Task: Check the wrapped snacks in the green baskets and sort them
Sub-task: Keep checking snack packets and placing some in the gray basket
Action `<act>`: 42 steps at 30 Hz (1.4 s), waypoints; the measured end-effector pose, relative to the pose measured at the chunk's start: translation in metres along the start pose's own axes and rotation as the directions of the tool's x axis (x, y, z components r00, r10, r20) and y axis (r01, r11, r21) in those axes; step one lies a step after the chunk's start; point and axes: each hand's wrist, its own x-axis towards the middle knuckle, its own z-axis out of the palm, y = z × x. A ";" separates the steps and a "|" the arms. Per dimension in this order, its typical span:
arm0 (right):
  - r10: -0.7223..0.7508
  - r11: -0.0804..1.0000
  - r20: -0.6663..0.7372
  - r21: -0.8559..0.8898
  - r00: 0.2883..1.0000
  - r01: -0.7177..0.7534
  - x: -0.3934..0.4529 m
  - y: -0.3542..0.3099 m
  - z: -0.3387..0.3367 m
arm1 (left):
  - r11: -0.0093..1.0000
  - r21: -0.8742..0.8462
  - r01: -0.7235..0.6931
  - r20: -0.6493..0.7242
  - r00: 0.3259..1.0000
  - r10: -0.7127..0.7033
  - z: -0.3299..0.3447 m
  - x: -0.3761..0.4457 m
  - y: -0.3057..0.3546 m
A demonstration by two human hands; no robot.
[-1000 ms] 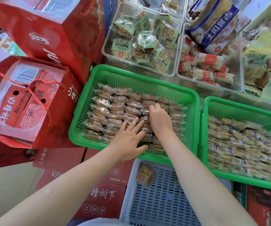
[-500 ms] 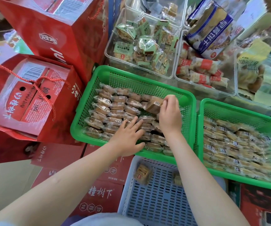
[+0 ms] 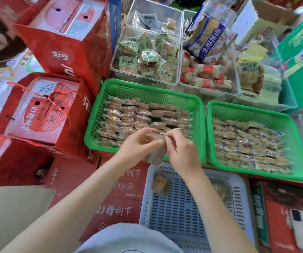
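Between left hand (image 3: pixel 138 145) and right hand (image 3: pixel 180 152), pinched: wrapped snack (image 3: pixel 157 152).

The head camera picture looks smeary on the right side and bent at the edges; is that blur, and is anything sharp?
Head view: the right green basket smears sideways with motion blur; the left green basket is sharper; the snack pinched between left hand and right hand is soft; wide-angle bending tilts the red boxes; light is even daylight.
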 end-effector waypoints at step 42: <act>0.475 0.325 0.362 0.774 0.802 -0.543 -0.113 -0.070 -0.036 | 0.731 -0.655 0.191 0.259 0.966 -0.021 -0.018 -0.126 -0.016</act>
